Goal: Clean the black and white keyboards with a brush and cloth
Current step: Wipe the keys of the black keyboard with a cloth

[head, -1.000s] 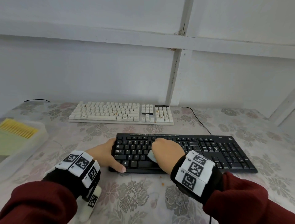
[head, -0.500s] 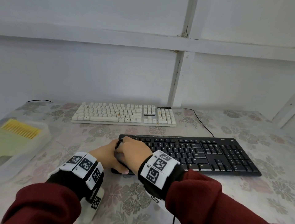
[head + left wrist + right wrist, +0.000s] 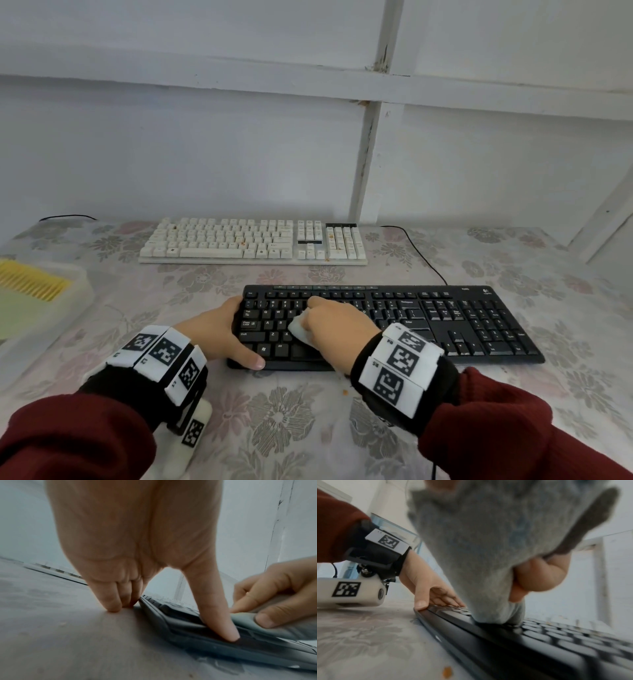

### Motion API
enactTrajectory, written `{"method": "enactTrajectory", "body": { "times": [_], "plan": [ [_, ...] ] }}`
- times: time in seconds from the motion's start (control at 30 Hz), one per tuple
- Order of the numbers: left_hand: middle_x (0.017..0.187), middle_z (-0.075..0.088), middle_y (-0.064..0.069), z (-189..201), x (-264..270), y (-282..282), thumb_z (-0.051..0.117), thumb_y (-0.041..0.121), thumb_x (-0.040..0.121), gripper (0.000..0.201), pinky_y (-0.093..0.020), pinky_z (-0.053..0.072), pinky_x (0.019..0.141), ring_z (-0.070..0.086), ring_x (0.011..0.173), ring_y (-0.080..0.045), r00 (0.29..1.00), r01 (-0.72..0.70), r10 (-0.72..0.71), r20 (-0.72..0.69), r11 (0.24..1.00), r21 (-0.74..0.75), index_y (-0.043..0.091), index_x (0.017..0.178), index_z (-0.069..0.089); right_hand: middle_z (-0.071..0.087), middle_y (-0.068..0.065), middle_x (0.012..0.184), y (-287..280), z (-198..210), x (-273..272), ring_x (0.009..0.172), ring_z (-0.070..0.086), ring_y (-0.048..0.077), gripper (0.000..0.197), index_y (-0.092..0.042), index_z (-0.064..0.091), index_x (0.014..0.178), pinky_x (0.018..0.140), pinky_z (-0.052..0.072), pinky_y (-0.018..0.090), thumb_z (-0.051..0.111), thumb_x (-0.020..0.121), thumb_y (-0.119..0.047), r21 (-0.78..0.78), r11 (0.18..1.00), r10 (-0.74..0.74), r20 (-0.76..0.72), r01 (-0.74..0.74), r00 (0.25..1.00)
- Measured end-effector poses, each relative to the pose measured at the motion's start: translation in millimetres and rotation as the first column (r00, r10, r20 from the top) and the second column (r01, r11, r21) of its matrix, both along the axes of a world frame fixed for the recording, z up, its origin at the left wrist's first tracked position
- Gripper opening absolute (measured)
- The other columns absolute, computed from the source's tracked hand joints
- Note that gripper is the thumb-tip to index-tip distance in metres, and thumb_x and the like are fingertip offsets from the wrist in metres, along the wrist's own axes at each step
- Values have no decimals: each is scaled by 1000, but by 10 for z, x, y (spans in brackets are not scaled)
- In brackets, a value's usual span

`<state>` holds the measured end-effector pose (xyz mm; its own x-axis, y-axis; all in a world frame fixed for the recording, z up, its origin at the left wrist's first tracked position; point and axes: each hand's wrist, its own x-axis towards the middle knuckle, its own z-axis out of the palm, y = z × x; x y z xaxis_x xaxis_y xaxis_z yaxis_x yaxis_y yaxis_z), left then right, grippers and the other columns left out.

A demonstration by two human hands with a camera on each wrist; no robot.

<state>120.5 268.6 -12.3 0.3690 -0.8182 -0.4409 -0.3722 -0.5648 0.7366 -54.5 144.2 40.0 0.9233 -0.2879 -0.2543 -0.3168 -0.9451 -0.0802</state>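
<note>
The black keyboard (image 3: 445, 322) lies near me on the flowered table (image 3: 274, 428). My left hand (image 3: 219, 332) steadies its left end: the thumb (image 3: 223, 626) presses the front corner and the straight fingers (image 3: 111, 601) touch the table beside its left edge. My right hand (image 3: 339, 325) grips a pale grey cloth (image 3: 301, 330) bunched in its fingers and presses it on the left letter keys. In the right wrist view the cloth (image 3: 488, 547) fills most of the picture. The white keyboard (image 3: 253, 243) lies behind, with orange specks on its keys.
A clear plastic tray (image 3: 68, 308) at the left edge holds a yellow-bristled brush (image 3: 30, 284). A black cable (image 3: 424, 253) runs from the black keyboard back to the white wall. Small orange crumbs (image 3: 345, 390) lie on the table near my right wrist.
My right hand swept the cloth to the black keyboard's far left end, then back right onto the letter keys. The left hand stayed at the left end.
</note>
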Motion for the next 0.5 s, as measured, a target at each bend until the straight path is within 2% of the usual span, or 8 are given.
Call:
{"method": "enactTrajectory", "body": {
  "times": [0.07, 0.13, 0.17, 0.23, 0.3, 0.37, 0.5],
  "plan": [
    [129, 50, 13, -9, 7, 1, 91, 55, 16, 146, -39, 38, 107, 50, 120, -12, 1000, 1, -1, -7, 1000, 0, 28, 142, 21, 35, 5, 91, -104, -6, -138, 75, 45, 25, 28, -7, 41, 65, 61, 37, 29, 43, 93, -6, 39, 997, -73, 52, 71, 996],
    [130, 50, 13, -27, 22, -3, 91, 55, 18, 145, -40, 38, 107, 50, 120, -12, 1000, 1, -1, -5, 1000, -5, 28, 142, 22, 39, 5, 92, -170, 6, -272, 82, 52, 27, 30, -2, 53, 77, 73, 42, 32, 39, 97, -20, 65, 991, -125, 69, 120, 990],
    [129, 51, 13, -31, 22, -5, 92, 54, 19, 144, -40, 39, 107, 50, 120, -12, 1000, 2, -2, -2, 1000, -7, 29, 142, 22, 39, 5, 91, -204, -3, -329, 84, 54, 28, 32, -4, 54, 77, 75, 42, 32, 39, 97, -23, 62, 989, -138, 61, 134, 989],
    [129, 51, 13, -40, 25, -7, 92, 53, 20, 142, -40, 39, 107, 50, 120, -12, 1000, 0, 0, -2, 1000, -9, 29, 142, 23, 37, 2, 87, -269, -31, -405, 81, 53, 27, 31, -10, 49, 70, 73, 41, 31, 41, 96, -23, 49, 984, -176, 51, 174, 983],
    [130, 50, 13, -49, 24, -5, 93, 52, 19, 143, -41, 38, 107, 50, 121, -12, 1000, -6, 6, -16, 1000, -16, 29, 142, 23, 38, 2, 86, -332, -55, -467, 79, 51, 26, 27, -9, 46, 73, 72, 41, 33, 42, 95, -25, 57, 970, -241, 54, 238, 969],
    [130, 50, 13, -50, 18, -1, 93, 51, 18, 144, -41, 38, 107, 49, 121, -13, 1000, -9, 8, -25, 1000, -24, 27, 142, 23, 38, 2, 85, -381, -53, -510, 78, 49, 26, 24, -8, 43, 76, 66, 39, 33, 44, 95, -23, 30, 967, -254, 47, 253, 966],
    [129, 48, 14, -14, -7, -6, 92, 52, 19, 142, -41, 36, 109, 48, 122, -13, 1000, -6, 6, -14, 1000, -14, 29, 140, 23, 33, 0, 77, -435, 2, -513, 77, 46, 26, 26, -2, 51, 80, 54, 29, 25, 45, 94, -24, 49, 951, -310, 95, 306, 946]
  ]
}}
